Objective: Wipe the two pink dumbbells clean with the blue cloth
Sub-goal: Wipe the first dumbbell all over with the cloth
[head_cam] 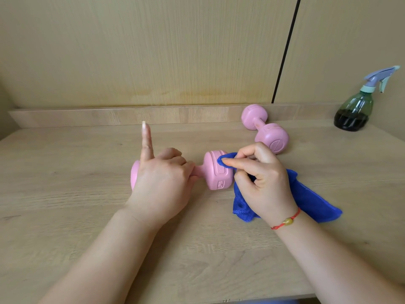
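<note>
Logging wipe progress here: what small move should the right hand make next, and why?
Probably rub the blue cloth along the right head of the near dumbbell. The left hand grips its handle, steadying it; the right hand pinches the cloth against that head's upper edge. The far dumbbell lies untouched.

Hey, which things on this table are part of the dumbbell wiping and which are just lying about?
Part of the job: near dumbbell, held by the left hand; far dumbbell; blue cloth, pinched by the right hand.
Lying about: spray bottle at the back right.
</note>
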